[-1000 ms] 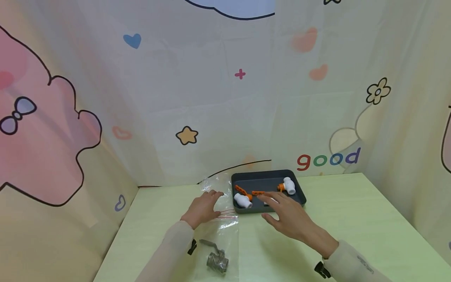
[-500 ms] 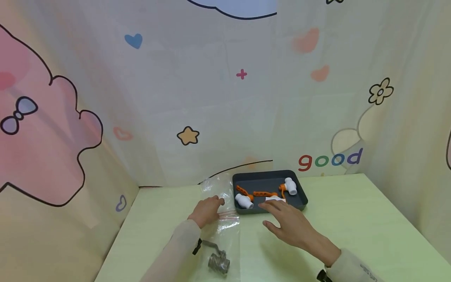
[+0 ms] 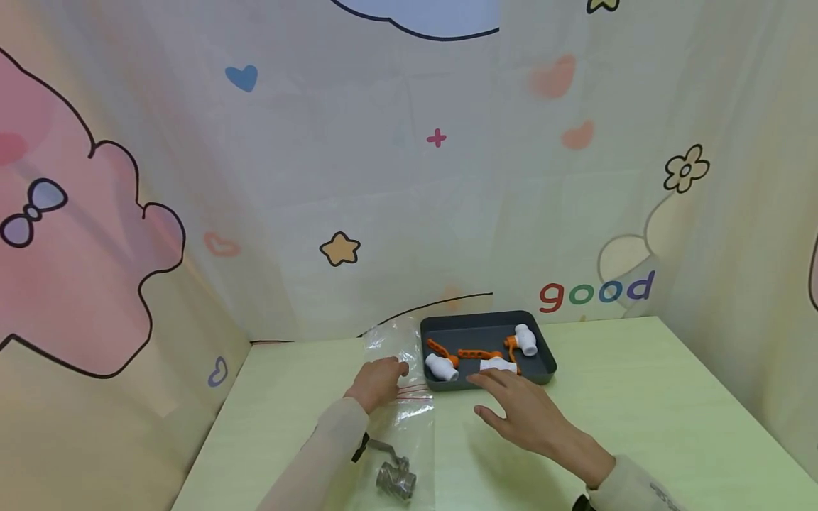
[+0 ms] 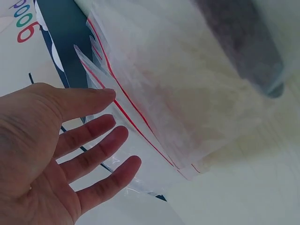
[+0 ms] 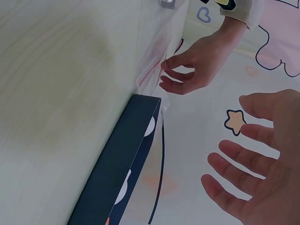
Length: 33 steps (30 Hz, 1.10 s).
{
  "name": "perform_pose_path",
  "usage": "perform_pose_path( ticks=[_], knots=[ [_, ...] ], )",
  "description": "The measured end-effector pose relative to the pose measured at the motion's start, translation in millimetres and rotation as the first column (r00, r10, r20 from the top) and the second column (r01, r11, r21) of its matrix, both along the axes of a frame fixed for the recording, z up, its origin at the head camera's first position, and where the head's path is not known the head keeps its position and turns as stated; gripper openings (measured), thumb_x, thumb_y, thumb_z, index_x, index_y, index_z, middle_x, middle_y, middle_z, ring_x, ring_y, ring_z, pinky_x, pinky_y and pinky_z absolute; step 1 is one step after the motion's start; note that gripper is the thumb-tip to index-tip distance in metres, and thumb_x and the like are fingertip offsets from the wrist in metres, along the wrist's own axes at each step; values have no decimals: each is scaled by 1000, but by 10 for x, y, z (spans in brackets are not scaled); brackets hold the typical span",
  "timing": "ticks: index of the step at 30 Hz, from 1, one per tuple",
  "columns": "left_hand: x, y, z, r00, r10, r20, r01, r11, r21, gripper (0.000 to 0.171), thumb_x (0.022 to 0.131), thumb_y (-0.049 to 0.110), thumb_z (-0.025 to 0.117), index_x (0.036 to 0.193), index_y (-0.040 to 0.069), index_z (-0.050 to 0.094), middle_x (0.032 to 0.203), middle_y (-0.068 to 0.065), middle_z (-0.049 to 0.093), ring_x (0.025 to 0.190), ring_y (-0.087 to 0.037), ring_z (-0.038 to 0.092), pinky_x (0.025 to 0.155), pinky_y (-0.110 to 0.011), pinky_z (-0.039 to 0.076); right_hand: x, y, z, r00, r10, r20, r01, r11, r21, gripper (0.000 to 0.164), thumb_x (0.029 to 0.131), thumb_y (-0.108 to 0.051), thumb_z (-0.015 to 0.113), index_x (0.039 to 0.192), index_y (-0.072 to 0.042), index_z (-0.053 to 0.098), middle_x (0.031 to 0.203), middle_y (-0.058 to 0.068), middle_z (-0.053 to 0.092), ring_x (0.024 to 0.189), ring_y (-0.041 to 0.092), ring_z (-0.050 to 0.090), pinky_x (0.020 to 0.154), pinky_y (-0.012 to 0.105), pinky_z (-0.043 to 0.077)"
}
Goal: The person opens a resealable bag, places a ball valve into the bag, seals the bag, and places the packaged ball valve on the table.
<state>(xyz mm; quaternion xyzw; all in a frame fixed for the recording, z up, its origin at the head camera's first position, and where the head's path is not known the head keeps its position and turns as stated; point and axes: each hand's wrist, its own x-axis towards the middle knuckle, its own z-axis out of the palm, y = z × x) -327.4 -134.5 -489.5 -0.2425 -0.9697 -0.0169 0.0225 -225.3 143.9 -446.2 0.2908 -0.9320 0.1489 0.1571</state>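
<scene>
My left hand (image 3: 377, 383) is over a clear zip bag (image 3: 415, 433) with red seal lines. In the left wrist view its thumb and fingers (image 4: 124, 173) lie loosely apart, the tips right at the bag's red-lined mouth. Inside the bag lies a grey metal ball valve (image 3: 396, 481) with a lever handle. My right hand (image 3: 527, 411) hovers at the front of a dark tray (image 3: 466, 333), fingers spread and nothing held. The tray holds white plastic ball valves with orange handles: one at left (image 3: 442, 367), one at front (image 3: 498, 365), one at right (image 3: 526, 341).
Another clear bag (image 3: 399, 337) lies behind the left hand, along the tray's left side. The pale green table (image 3: 639, 397) reaches back to a printed curtain (image 3: 409, 191), which also hangs at both sides.
My left hand has come lower and slightly right, toward the bag's mouth. My right hand has drawn back a little, so the front white valve shows more.
</scene>
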Motion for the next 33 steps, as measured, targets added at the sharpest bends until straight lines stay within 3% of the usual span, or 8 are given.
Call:
perform_pose_path(
  ticks=[5,10,18,26,33],
  knots=[
    [-4,-1,-10,1000,5,12,-5,1000,5,25,81,17,78,105,14,70,95,-4,69,81,-23,67,69,-42,54,9,-6,-3,1000,2,8,-2,1000,-6,45,88,-33,72,130,-17,62,126,5,66,113,24,65,91,44,55],
    [0,-19,-9,1000,-10,-13,10,1000,11,14,82,7,72,95,13,71,88,-2,68,76,-21,64,64,-37,52,1,-2,-6,1000,7,-3,-7,1000,-11,45,88,-32,72,129,-18,62,125,4,66,112,24,65,91,43,55],
    [-9,-45,41,997,-9,-70,13,999,46,15,84,1,64,87,14,71,82,-1,70,70,-18,63,61,-36,51,-15,-8,15,1000,-2,11,2,1000,-11,45,88,-32,72,129,-18,62,125,4,66,111,24,65,91,44,55],
    [-27,-63,34,998,8,-58,-5,999,49,11,86,5,66,84,15,65,78,1,66,64,-14,56,59,-32,49,-14,-8,0,1000,-5,3,5,1000,-9,45,88,-33,72,129,-19,62,125,4,66,111,23,65,90,43,55],
    [-32,-106,20,999,20,-29,-17,994,105,10,85,7,70,86,15,65,80,3,67,66,-12,57,60,-32,48,1,-2,-14,1000,-7,-2,7,1000,-12,44,88,-33,72,129,-19,62,125,4,66,111,23,65,90,43,55]
  ],
)
